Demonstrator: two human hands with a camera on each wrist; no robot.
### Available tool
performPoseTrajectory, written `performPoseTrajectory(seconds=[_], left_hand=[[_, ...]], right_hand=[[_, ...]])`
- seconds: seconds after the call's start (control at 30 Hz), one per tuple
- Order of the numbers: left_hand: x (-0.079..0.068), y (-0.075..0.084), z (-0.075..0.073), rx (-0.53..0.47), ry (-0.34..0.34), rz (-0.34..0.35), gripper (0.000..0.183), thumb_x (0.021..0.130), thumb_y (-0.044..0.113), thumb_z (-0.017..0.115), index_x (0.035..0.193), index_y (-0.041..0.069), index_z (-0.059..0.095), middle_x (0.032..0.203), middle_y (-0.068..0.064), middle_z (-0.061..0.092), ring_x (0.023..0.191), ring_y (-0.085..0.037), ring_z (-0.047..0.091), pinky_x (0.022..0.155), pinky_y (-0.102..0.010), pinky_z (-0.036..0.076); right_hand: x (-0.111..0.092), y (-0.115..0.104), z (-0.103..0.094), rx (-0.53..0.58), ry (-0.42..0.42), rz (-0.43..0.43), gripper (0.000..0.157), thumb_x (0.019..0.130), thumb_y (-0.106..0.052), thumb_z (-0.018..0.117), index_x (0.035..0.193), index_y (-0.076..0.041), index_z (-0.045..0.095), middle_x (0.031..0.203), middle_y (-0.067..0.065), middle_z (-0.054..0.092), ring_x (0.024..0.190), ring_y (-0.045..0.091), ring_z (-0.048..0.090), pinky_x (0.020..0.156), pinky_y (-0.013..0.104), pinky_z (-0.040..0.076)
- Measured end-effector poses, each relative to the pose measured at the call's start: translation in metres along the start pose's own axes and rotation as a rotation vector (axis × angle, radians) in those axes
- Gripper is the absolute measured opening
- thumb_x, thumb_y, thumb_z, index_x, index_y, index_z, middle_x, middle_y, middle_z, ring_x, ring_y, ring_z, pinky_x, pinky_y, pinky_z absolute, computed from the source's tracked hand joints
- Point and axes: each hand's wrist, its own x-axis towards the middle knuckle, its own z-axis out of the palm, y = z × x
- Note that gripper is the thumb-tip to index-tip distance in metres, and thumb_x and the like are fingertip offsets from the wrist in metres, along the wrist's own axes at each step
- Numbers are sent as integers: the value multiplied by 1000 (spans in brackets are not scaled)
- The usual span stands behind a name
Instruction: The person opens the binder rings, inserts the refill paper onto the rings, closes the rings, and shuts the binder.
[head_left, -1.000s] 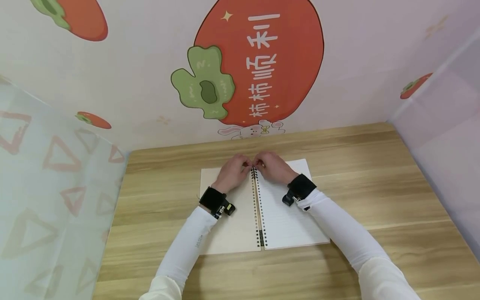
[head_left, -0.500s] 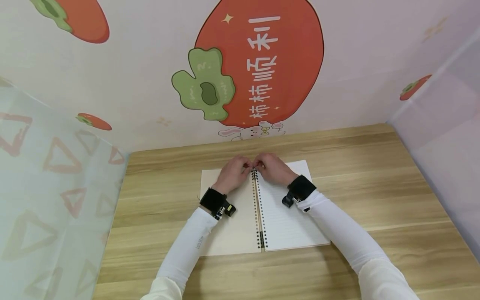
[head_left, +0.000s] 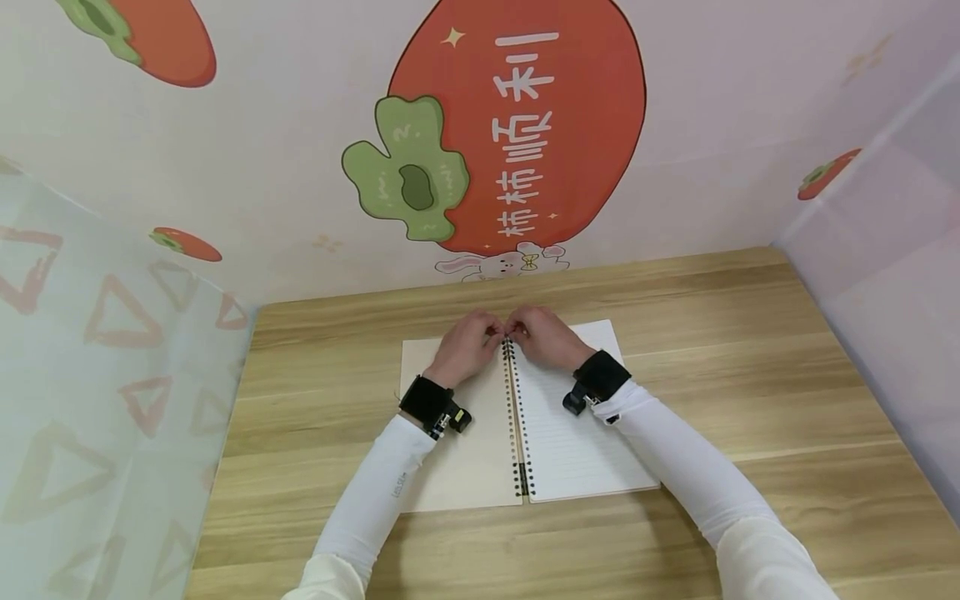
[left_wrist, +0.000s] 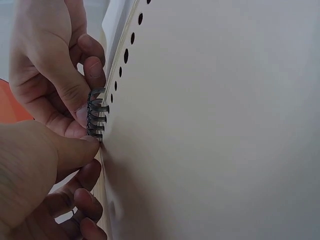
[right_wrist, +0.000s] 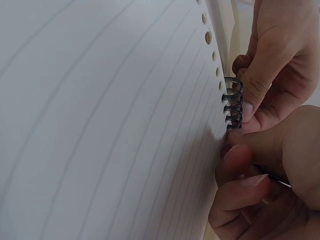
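A loose-leaf notebook lies spread on the table, with a plain cream cover point(head_left: 450, 467) on the left and lined white paper point(head_left: 577, 450) on the right. At the far end of its spine is a short black binding ring clip point(left_wrist: 96, 117), its loops passing through the punched holes. My left hand point(head_left: 463, 348) pinches the clip's far end from the left, thumb and finger meeting there. From the right, my right hand point(head_left: 551, 337) pinches the same clip, the fingertips of both hands nearly touching. In both wrist views the fingertips hide part of the clip.
A second black ring clip point(head_left: 522, 479) sits at the near end of the spine; the holes between the clips have no rings. The wooden table point(head_left: 315, 442) meets a printed wall point(head_left: 300, 167) behind and panels at both sides.
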Motion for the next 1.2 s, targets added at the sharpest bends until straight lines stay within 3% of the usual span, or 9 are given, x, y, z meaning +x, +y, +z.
performPoseTrajectory(seconds=[0.63, 1.2], left_hand=[[-4, 0, -4, -31, -10, -22, 11, 99, 19, 67, 104, 13, 75, 110, -1, 65, 102, -17, 63, 85, -35, 52], [-12, -5, -6, -45, 25, 20, 7, 96, 19, 71, 101, 15, 74, 106, 1, 67, 101, -16, 63, 86, -36, 53]], right_hand=[[-2, 2, -1, 2, 1, -6, 14, 99, -12, 65, 105, -9, 77, 97, 2, 70, 85, 19, 60, 79, 33, 52], [-14, 2, -6, 10, 28, -28, 12, 98, -10, 65, 102, -6, 75, 94, 3, 70, 85, 19, 61, 79, 34, 53]])
